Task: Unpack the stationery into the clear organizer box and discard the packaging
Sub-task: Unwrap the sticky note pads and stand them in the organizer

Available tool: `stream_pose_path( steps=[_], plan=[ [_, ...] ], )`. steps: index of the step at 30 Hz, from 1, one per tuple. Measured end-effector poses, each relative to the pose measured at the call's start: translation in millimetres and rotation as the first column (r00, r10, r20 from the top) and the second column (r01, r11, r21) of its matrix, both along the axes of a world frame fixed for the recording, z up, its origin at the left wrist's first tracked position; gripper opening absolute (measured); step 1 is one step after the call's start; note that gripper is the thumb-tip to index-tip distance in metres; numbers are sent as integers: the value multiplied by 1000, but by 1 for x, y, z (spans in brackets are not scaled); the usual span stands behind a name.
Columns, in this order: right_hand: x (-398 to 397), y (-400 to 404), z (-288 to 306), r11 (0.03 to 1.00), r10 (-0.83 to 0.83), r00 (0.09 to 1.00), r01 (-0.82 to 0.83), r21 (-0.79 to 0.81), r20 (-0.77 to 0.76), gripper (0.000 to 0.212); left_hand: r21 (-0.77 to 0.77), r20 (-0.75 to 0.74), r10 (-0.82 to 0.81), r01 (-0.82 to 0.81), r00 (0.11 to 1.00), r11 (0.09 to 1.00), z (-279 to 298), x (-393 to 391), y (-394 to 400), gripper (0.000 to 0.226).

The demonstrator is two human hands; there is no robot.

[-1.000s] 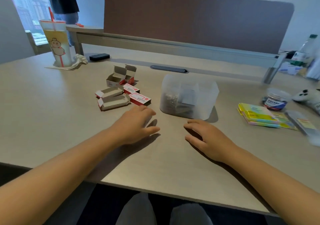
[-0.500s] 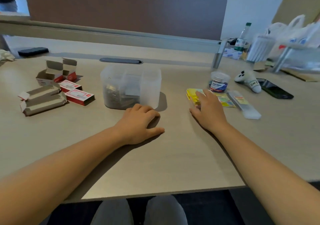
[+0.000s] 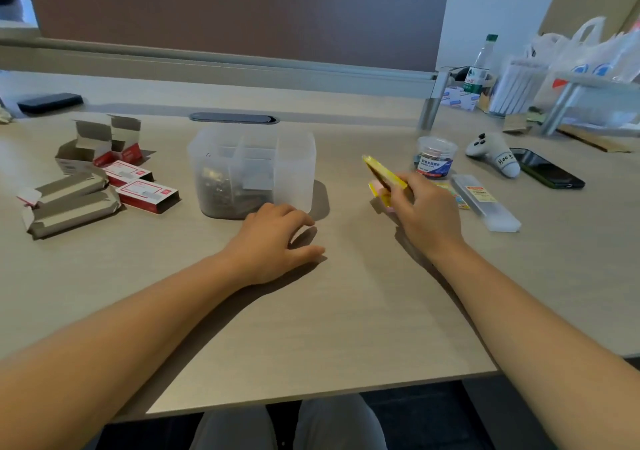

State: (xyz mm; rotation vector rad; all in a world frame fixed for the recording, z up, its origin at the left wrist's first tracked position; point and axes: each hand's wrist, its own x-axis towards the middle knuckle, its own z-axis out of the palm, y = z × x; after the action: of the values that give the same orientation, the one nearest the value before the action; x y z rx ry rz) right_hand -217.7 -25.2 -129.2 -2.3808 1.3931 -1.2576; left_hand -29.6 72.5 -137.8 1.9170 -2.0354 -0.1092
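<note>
Near the desk's (image 3: 346,328) far middle the clear organizer box (image 3: 252,169) holds loose metal stationery, emptied staple cartons (image 3: 100,176) lie undiscarded toward the left edge, the right hand (image 3: 420,212) pinches a yellow sticky-note pack (image 3: 382,176) aloft, the left hand (image 3: 273,242) rests relaxed, and the clip tub (image 3: 434,157) and flat clear case (image 3: 485,200) appear unopened.

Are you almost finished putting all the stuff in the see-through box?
About halfway, it looks like. Done: the small red boxes lie opened on the left, and the clear organizer box already holds metal bits. In hand: the right hand holds a yellow sticky-note pack lifted off the desk; the left hand rests idle. Left: the clip tub, the flat clear case, and throwing away the packaging.
</note>
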Motion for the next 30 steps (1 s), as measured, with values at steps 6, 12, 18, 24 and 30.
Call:
stream_pose_path(
  steps=[6, 12, 18, 24, 30],
  plan=[
    [21, 24, 10, 975, 132, 898, -194, 107, 420, 14, -126, -470, -23, -42, 882, 991, 4, -1, 4, 53],
    [42, 43, 9, 800, 248, 731, -525, 291, 636, 22, -118, -792, -91, -4, 604, 993, 7, -3, 1, 32],
    [53, 47, 13, 812, 284, 779, -506, 292, 559, 12, -145, -893, -102, -65, 439, 987, 11, 3, 3, 15],
    [68, 45, 13, 882, 367, 851, -446, 149, 376, 16, -130, -932, -92, -87, 350, 988, 17, 22, 9, 17],
    [81, 43, 18, 893, 380, 855, -438, 100, 352, 12, -102, -925, -47, -127, 377, 987, 22, 36, 18, 18]
  ],
)
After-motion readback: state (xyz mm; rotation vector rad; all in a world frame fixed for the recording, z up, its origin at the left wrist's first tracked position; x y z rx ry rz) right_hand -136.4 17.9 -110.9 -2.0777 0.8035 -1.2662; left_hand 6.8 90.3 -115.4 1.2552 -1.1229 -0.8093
